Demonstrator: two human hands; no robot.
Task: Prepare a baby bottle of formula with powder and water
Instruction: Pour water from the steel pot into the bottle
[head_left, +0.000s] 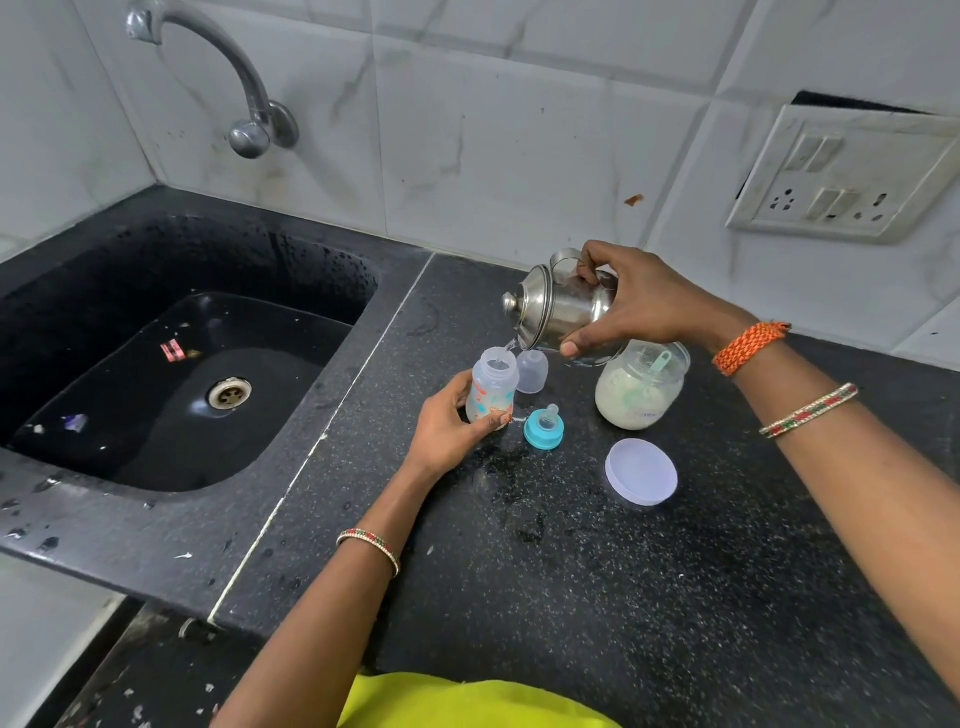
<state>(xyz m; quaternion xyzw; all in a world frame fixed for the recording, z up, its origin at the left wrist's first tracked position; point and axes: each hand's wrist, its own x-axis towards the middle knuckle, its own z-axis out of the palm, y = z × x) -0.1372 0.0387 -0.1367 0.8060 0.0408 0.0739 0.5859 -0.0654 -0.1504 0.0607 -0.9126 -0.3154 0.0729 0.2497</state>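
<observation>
Bottle (491, 387) gripped upright by left hand (451, 426); right hand (641, 304) clasps tilted steel kettle (558, 306), pouring water.

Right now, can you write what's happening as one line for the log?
step: pouring water | right hand: tilts steel kettle | left hand: steadies baby bottle | teat: off, on counter

Sink (62, 525) left of bench (597, 597). On bench: bottle (491, 387) leftmost, cap (532, 371) just behind-right, teat ring (544, 428) right of bottle, jar (639, 389) further right, lid (641, 472) before jar. Kettle (558, 306) above, between bottle and jar.
</observation>
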